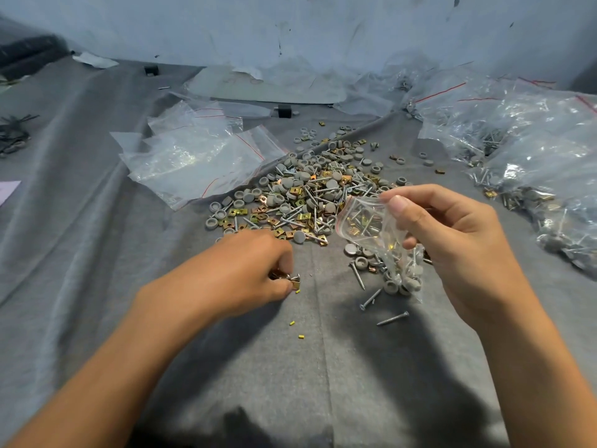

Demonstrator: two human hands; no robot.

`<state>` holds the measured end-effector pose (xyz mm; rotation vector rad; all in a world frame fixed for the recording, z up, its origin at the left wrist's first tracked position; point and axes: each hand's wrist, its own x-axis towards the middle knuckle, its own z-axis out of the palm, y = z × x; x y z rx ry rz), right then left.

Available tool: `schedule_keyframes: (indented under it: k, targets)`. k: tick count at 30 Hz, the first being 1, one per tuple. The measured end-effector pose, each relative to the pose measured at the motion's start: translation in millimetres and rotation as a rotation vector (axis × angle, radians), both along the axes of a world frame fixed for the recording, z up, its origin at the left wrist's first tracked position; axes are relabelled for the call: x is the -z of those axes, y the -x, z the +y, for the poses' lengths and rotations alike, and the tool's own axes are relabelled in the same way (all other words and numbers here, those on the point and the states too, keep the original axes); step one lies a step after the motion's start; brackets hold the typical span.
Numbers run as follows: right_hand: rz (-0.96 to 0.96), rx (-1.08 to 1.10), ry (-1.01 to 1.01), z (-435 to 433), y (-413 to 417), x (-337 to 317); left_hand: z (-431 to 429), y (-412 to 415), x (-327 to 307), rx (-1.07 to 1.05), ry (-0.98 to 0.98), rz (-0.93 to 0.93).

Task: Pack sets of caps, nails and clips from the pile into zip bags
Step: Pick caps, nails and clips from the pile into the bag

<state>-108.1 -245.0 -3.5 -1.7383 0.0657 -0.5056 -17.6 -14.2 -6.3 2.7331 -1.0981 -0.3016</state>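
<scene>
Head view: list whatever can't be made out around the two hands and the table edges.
Head view throughout:
- Left hand: curled fingers hide how many brass clips and nails its grip holds.
- Small clear red-striped zip bag pinched by right hand: crumpled, glaring plastic blurs the contents' count.
- Heap of filled clear plastic bags: cut off by right edge.
- Dark tangled objects, left edge: too small, blurred.

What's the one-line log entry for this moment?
left hand: pinching picked parts | right hand: holding part-filled zip bag | pile: ahead on grey cloth
</scene>
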Motion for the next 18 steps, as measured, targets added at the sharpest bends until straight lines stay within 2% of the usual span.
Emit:
schedule_keyframes:
  k: [9,18]
  targets:
    - [-0.003,0.010,-0.022,-0.1,0.7,-1.2,-8.8,-0.6,7.9,0.000,0.132,-0.057]
    - [-0.001,0.009,-0.030,1.4,1.1,-2.2,-4.1,-5.1,4.1,-0.111,0.489,-0.042]
